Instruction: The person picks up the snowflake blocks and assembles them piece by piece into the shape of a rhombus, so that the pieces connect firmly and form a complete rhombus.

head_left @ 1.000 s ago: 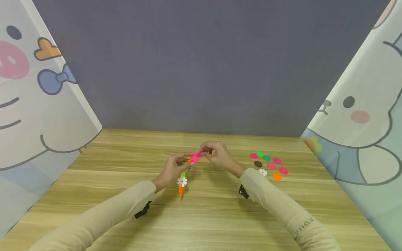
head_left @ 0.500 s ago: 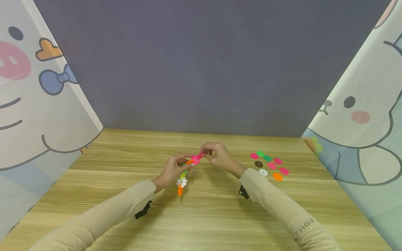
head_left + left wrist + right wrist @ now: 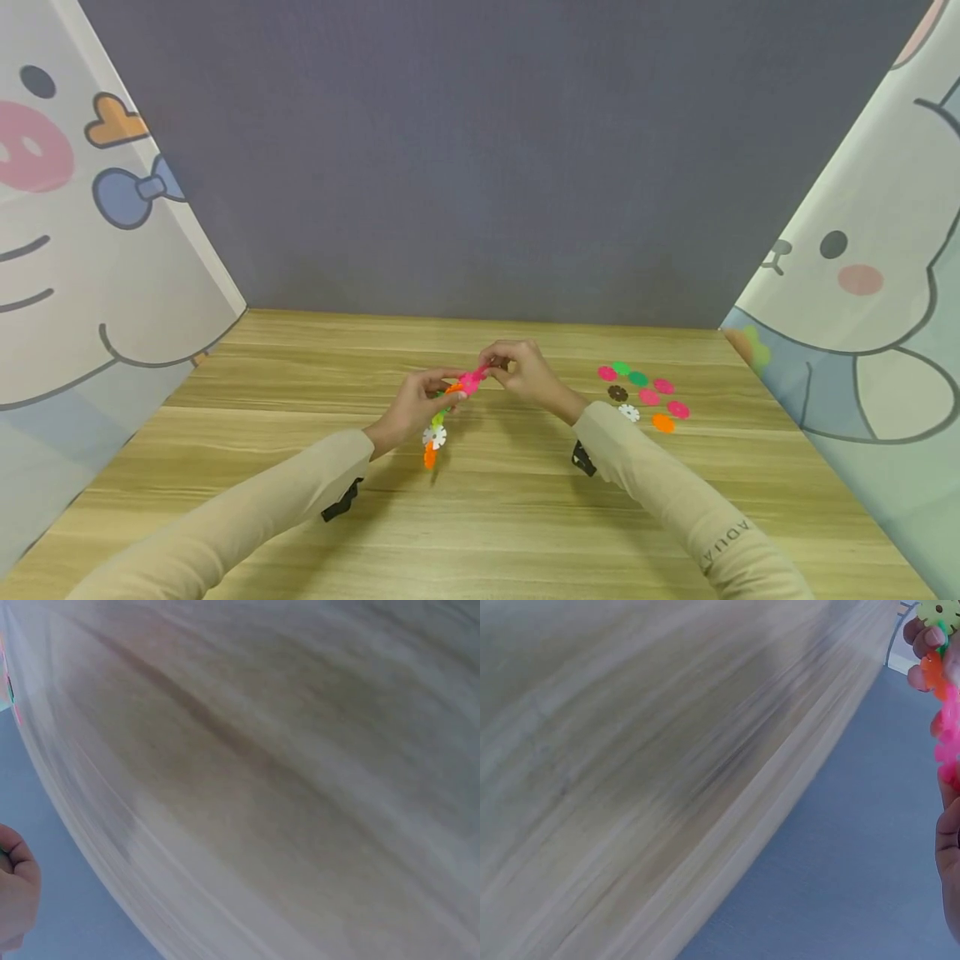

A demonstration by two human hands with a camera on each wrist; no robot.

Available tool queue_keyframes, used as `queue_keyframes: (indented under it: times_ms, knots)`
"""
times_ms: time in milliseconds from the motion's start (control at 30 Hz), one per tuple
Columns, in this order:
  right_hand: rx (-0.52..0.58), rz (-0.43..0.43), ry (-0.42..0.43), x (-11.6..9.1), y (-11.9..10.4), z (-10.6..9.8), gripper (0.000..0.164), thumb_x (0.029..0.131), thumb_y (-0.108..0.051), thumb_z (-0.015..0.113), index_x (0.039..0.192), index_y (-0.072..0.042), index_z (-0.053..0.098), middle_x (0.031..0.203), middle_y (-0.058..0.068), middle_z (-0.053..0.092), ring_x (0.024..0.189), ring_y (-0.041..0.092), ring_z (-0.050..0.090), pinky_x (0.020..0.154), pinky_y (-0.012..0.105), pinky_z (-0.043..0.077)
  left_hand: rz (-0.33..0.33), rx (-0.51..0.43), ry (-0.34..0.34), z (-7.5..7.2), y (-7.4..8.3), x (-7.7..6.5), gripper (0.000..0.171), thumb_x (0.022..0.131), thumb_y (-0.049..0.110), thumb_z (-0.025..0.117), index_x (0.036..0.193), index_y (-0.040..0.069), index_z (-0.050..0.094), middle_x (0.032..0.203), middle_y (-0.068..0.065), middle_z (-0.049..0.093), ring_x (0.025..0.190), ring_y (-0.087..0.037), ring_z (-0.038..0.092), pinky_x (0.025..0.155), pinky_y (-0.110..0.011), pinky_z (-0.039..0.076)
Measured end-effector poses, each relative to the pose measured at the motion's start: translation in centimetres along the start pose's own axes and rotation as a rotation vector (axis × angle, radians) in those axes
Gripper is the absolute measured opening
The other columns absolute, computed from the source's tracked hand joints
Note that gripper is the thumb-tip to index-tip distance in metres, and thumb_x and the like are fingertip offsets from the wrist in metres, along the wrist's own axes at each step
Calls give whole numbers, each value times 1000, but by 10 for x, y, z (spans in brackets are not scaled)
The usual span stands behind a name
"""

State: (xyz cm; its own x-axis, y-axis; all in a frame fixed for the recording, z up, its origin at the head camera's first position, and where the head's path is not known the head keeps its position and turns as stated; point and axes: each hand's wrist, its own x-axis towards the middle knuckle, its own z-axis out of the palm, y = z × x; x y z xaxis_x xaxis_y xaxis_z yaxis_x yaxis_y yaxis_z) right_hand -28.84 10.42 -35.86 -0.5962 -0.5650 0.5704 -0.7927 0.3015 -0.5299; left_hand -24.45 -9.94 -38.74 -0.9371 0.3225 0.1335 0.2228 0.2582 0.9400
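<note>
My left hand [image 3: 415,406] pinches a chain of notched plastic discs near its upper end, around an orange disc [image 3: 454,387]. Below that hand the chain hangs with a yellow-green disc [image 3: 437,422], a white disc [image 3: 434,437] and an orange disc at the bottom. A pink disc [image 3: 469,383] sits between the two hands, joined to the chain. My right hand [image 3: 523,372] pinches another pink disc [image 3: 483,369], seen nearly edge-on and meeting the first pink one. In the right wrist view the pink pieces [image 3: 949,735] show at the right edge, partly cut off.
Several loose discs lie on the wooden table [image 3: 480,517] to the right, among them a brown disc [image 3: 617,392], a white disc [image 3: 628,412], an orange disc [image 3: 663,423] and a dark green disc [image 3: 638,378]. A grey wall panel [image 3: 480,167] stands behind, with cartoon-printed panels at both sides.
Both hands stay nearly in place. The pink disc between them has shifted slightly right and down, and the chain's lower end has swung slightly left.
</note>
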Motion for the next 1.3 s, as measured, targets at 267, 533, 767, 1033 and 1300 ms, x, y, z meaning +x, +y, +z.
queue_keyframes:
  times_ms: [267,533,767,1033,1300]
  knots:
    - [17,26,25,1,-15,-2,7,74,10,67,78,5,65,75,16,67,59,15,54,53,20,44,-17,-15,21,1,0,2,38,85,11,64,122,8,56,100,-18,67,79,-39,65,40,-16,29]
    - [53,53,36,1,-6,2,7,75,10,67,79,6,66,76,19,66,61,29,58,55,28,48,0,-24,22,0,1,4,39,84,11,64,122,5,56,101,-21,67,78,-41,64,44,-16,39]
    - [72,72,6,3,1,0,5,77,2,69,79,-2,66,78,10,68,66,26,62,61,24,52,20,1,49,-1,0,4,38,84,13,65,121,9,56,100,-19,67,79,-38,65,63,-29,54]
    - [10,108,-30,1,1,-4,9,78,0,69,84,-5,66,87,6,68,81,23,65,63,29,51,25,86,40,3,-3,4,44,85,14,65,127,14,53,99,-12,66,80,-29,65,76,-32,51]
    - [-42,191,-42,-14,8,-19,20,79,0,68,97,-4,64,96,15,66,89,23,61,66,30,49,4,116,116,6,11,-1,40,84,9,65,123,11,55,104,-14,66,98,-25,58,87,-46,45]
